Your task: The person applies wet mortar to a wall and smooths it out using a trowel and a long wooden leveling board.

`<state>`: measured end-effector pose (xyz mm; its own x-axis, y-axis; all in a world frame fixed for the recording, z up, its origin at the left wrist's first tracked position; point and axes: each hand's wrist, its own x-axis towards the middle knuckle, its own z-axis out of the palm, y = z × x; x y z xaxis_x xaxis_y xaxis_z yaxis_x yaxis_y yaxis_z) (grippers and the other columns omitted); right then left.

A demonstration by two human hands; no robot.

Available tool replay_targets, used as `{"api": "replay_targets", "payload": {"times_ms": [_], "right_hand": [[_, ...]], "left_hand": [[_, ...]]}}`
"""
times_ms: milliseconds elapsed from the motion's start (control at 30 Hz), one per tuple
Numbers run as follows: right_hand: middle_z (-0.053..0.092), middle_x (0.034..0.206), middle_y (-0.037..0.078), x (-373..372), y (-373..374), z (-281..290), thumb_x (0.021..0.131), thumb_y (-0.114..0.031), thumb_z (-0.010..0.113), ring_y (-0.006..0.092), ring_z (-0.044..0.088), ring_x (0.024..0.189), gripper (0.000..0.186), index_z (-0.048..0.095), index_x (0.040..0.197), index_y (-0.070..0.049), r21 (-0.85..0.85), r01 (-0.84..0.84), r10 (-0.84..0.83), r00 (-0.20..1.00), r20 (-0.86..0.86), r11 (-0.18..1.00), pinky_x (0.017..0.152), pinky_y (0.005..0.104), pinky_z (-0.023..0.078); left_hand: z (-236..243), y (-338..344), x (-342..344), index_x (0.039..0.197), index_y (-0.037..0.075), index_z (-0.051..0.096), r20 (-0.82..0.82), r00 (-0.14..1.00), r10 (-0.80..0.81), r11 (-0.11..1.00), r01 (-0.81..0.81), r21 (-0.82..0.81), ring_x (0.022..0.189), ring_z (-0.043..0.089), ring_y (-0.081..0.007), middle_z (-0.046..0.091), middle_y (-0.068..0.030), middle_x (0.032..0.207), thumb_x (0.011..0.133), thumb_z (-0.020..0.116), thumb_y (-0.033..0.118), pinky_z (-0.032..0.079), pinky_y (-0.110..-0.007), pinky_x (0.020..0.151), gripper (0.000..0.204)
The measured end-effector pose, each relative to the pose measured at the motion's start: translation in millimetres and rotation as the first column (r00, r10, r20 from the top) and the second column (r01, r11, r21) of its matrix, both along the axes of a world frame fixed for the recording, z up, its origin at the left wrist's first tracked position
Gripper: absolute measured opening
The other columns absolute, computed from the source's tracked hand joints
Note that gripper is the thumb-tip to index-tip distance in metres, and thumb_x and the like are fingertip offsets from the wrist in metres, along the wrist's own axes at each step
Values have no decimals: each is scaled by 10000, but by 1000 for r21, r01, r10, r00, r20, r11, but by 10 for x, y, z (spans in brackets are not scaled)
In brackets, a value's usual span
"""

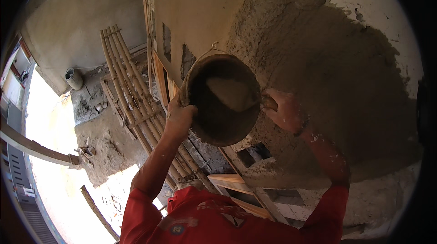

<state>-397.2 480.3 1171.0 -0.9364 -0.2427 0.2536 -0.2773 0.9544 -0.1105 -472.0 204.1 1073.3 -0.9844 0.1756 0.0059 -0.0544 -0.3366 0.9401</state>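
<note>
A dark round bucket (pixel 218 128) is tipped so that I look into its mouth, in the middle of the view. My left hand (pixel 180 115) grips its left rim, thumb over the edge. My right hand (pixel 286 110) is closed around the handle of a trowel at the bucket's right side. The trowel's blade (pixel 231 94) lies inside the bucket, coated with grey-brown mortar. A thin handle loop (pixel 214 45) stands up at the bucket's far rim. Right of the bucket, wet mortar (pixel 337 85) covers much of the wall.
A bamboo pole platform (pixel 129 80) runs below on the left. A grey bucket (pixel 73 79) stands on the ground farther off, and a heap of sand (pixel 107 153) lies nearer. Wooden frames (pixel 234 185) and a square wall opening (pixel 255 154) are close below the bucket.
</note>
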Motion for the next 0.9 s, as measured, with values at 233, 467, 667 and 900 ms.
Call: {"api": "replay_targets", "payload": {"times_ms": [233,467,667,900], "right_hand": [[659,835,167,-132,-382,1422,767,-233,725,301,664,798,451,601,1114,28,-1,-33,33,999,3,999,743,381,508],[611,746,65,-239,-523,2413,884,-297,650,134,620,643,449,596,1166,48,-222,-46,72,991,111,974,587,305,518],[677,918,105,-1109,475,2707,913,-317,601,179,617,620,418,613,1200,-14,135,283,-155,797,-585,949,655,369,556],[679,973,115,-799,337,2772,885,-323,634,220,622,855,446,618,1212,-21,-65,404,-401,850,-343,912,767,341,508]], "left_hand": [[-6,-406,-55,1320,-31,496,-26,992,121,992,-121,-28,869,622,-161,645,-88,1048,713,502,-66,511,-264,767,608],[-118,-697,-110,1346,-5,489,-39,975,220,973,-223,-62,762,630,-134,658,-82,1007,700,479,-73,521,-240,648,650],[-255,-748,-117,1334,-9,495,35,982,183,981,-180,-66,787,624,-143,654,-83,1010,679,486,-85,516,-245,649,659],[-498,-682,-178,1307,-23,514,66,981,183,983,-182,-14,861,616,-166,646,-99,1017,655,490,-108,513,-261,718,658]]}}
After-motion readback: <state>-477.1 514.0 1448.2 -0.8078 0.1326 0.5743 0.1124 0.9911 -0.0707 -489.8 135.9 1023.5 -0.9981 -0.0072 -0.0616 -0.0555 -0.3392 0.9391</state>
